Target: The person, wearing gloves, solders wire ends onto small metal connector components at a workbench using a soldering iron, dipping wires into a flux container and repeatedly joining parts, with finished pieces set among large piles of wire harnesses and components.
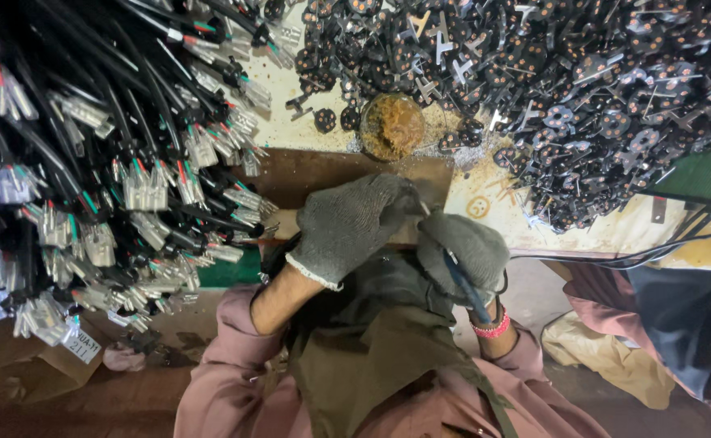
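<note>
- Head view, fingers first: the left hand (354,223), in a grey knit glove at the centre of the frame, has its fingers (392,199) curled down and pinched together at the near edge of the brown board (307,174); what they pinch is hidden under the glove, so I cannot tell what it is.
- The right hand (463,253), also gloved in grey, is clenched around a dark blue-handled tool (465,284) whose handle runs down toward the wrist with the pink bracelet (492,328); its pale tip points up toward the fingertips of the other hand, and the two hands are touching or nearly so.
- Just above the hands, at upper centre, sits a small round tin of brownish paste (392,126), on the pale, stained worktop (485,203).
- The upper right of the frame is filled by a heap of black round plug inserts with metal pins (599,97), spreading down to right of centre.
- The left half of the frame holds bundles of black cables with stripped coloured wires and metal terminals (128,178), their ends pointing toward the board.
- How far along: judging by both large stocks, much work seems left; no pile of joined pieces shows, so the finished count cannot be told.
</note>
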Tool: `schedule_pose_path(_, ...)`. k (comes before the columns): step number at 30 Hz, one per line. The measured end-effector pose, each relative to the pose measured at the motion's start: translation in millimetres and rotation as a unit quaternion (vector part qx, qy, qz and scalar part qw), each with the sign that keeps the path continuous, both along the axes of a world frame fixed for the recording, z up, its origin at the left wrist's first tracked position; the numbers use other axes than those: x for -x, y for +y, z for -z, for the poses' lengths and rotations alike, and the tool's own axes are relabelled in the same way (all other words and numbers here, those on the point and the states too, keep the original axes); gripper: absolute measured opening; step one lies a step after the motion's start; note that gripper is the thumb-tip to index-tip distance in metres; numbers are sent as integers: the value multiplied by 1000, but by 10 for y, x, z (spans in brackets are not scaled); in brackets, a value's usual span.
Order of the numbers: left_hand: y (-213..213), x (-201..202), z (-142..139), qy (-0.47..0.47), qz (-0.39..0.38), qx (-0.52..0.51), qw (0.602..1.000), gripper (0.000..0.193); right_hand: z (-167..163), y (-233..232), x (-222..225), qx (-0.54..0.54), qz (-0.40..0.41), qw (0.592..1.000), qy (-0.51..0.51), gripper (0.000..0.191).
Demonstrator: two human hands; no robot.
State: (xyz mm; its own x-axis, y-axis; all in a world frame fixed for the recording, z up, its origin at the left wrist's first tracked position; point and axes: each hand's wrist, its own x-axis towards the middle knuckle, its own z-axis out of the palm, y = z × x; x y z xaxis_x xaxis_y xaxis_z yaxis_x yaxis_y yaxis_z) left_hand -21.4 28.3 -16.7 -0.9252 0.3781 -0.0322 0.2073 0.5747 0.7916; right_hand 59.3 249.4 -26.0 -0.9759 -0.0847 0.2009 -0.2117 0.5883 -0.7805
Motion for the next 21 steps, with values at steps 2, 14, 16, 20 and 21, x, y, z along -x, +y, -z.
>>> schedule_pose_path(2, -13, -7, -15, 17, 1, -1, 1000, 21, 37, 21, -39, 33, 25, 999, 3, 20)
schedule_pose_path(14, 0, -35, -209, -11, 16, 46, 999, 7, 169, 33, -425, 119, 221, 961, -119, 25)
schedule_pose_path(16, 62, -19, -196, -37, 23, 67, 997, 9, 186, 41, -472, 181, 258, 942, -113, 27)
schedule_pose_path(20, 73, -22, -149, -21, 8, 28, 999, 11, 136, 16, -449, 231, 279, 925, -119, 32)
schedule_pose_path(21, 68, -23, -134, -17, 15, 24, 999, 13, 158, -25, -357, 202, 286, 929, -120, 30)
